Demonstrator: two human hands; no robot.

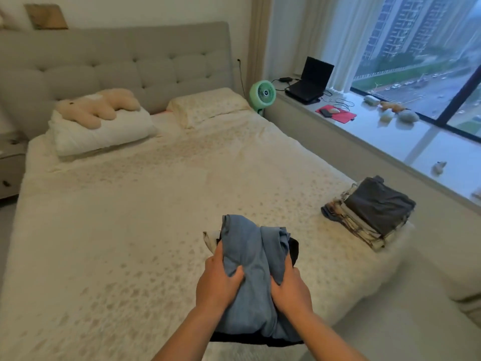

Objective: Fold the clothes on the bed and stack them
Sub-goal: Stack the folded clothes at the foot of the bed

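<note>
A bundle of clothes with a light blue garment on top hangs above the near edge of the bed. Dark fabric and a bit of white patterned cloth show under the blue one. My left hand grips the bundle's left side, thumb curled over the blue cloth. My right hand grips its right side. A stack of folded clothes, dark grey on top, lies at the bed's right edge.
Two pillows and a plush toy lie at the headboard. A green fan stands beside the bed. The window ledge holds a laptop, a red pad and small items. A nightstand stands at the left.
</note>
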